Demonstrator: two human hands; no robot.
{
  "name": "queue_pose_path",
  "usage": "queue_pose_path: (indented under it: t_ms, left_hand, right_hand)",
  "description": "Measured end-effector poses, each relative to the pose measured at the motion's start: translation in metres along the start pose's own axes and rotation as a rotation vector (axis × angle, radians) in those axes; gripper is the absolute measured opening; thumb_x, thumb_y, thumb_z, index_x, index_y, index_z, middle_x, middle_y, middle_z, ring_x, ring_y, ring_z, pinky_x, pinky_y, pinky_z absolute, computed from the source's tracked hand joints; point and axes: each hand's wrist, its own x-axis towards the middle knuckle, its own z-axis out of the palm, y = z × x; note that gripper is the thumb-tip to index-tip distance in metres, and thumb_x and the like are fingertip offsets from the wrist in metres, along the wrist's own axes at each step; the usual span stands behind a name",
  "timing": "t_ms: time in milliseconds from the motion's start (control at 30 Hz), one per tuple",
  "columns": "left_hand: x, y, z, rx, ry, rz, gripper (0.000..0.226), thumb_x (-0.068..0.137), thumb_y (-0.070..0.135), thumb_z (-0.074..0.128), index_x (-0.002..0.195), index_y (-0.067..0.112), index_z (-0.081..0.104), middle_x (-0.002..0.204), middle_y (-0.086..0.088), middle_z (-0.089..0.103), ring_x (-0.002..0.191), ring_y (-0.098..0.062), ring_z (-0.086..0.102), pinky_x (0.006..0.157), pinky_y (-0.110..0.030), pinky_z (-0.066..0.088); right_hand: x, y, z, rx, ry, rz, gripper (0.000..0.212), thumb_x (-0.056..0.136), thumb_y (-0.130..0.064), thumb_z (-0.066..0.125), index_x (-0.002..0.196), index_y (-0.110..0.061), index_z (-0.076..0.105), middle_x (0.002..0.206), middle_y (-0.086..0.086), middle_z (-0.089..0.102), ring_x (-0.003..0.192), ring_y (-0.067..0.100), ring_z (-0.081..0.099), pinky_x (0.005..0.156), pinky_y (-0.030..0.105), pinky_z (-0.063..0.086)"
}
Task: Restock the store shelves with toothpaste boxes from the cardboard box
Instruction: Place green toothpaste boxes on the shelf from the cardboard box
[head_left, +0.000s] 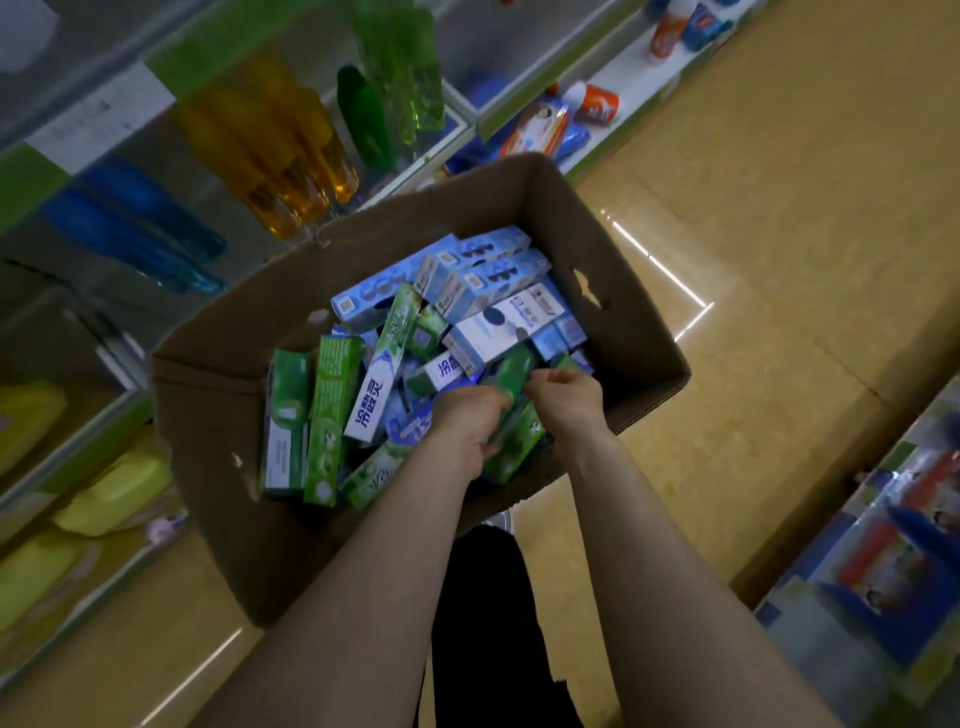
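Both hands are down in the cardboard box (208, 415) on the floor. The left hand (467, 423) and right hand (563, 395) curl their fingers round 1 green toothpaste box (511, 447) between them. The pile (374, 384) around it lies loose and crisscrossed, so a sharp pull could drag neighbours out or dent the carton.

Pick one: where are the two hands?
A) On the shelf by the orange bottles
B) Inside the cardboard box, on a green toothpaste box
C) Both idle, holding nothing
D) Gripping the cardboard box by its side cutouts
B: the left hand and right hand are both down in the cardboard box, fingers curled round one green toothpaste box near its right side.
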Motion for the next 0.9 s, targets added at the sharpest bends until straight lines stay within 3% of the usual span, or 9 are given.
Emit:
queue_pose_path:
  t_ms: [100,233,433,600,700,800,900]
  left_hand:
    - [0.020,-0.012,0.002,0.123,0.069,0.050,0.015,0.083,0.009,0.061,0.097,0.009,0.066,0.094,-0.017,0.063,0.075,-0.024,0.053,0.065,-0.028,0.043]
    - [0.037,-0.023,0.004,0.280,0.080,0.103,0.032,0.088,0.010,0.060,0.120,0.010,0.062,0.116,-0.008,0.060,0.104,-0.025,0.056,0.081,-0.029,0.045]
    - [0.051,-0.037,0.004,0.393,0.096,0.123,0.038,0.086,0.011,0.061,0.124,0.012,0.059,0.126,-0.005,0.057,0.113,-0.023,0.054,0.091,-0.028,0.045]
    - [0.060,-0.033,0.006,0.427,0.082,0.149,0.037,0.086,0.012,0.062,0.123,0.014,0.059,0.124,-0.004,0.058,0.110,-0.022,0.055,0.095,-0.031,0.046]
    - [0.060,-0.030,0.005,0.414,0.058,0.138,0.039,0.086,0.011,0.062,0.125,0.013,0.058,0.125,-0.005,0.056,0.105,-0.019,0.052,0.086,-0.025,0.042]
    - [0.055,-0.028,0.003,0.396,0.047,0.137,0.041,0.086,0.012,0.064,0.126,0.012,0.057,0.122,-0.006,0.057,0.095,-0.016,0.052,0.078,-0.024,0.041]
    - [0.042,-0.020,0.001,0.373,0.018,0.144,0.029,0.084,0.012,0.066,0.112,0.016,0.061,0.092,0.000,0.058,0.077,-0.013,0.051,0.062,-0.024,0.042]
  right_hand:
    - [0.017,0.011,0.007,-0.132,0.017,0.051,0.026,0.084,-0.012,0.066,0.110,-0.011,0.065,0.112,0.014,0.064,0.101,0.027,0.060,0.093,0.035,0.049]
    - [0.026,0.013,0.012,-0.311,-0.003,0.134,0.047,0.084,-0.017,0.067,0.128,-0.018,0.050,0.137,0.013,0.039,0.117,0.035,0.051,0.101,0.042,0.044]
    - [0.038,0.020,0.022,-0.482,-0.050,0.199,0.069,0.087,-0.022,0.067,0.144,-0.017,0.029,0.142,0.016,0.027,0.121,0.038,0.047,0.094,0.039,0.043]
    - [0.051,0.025,0.027,-0.534,-0.048,0.199,0.079,0.085,-0.026,0.070,0.146,-0.020,0.020,0.140,0.020,0.038,0.123,0.037,0.048,0.093,0.039,0.043]
    - [0.058,0.027,0.026,-0.482,-0.045,0.204,0.084,0.082,-0.025,0.071,0.146,-0.020,0.017,0.136,0.020,0.045,0.122,0.036,0.049,0.094,0.038,0.043]
    - [0.057,0.024,0.023,-0.279,-0.002,0.212,0.074,0.079,-0.021,0.068,0.139,-0.017,0.025,0.126,0.017,0.053,0.115,0.036,0.053,0.095,0.041,0.048]
    - [0.052,0.015,0.020,-0.029,0.010,0.238,0.063,0.074,-0.016,0.065,0.128,-0.016,0.032,0.120,0.019,0.056,0.105,0.038,0.058,0.088,0.050,0.053]
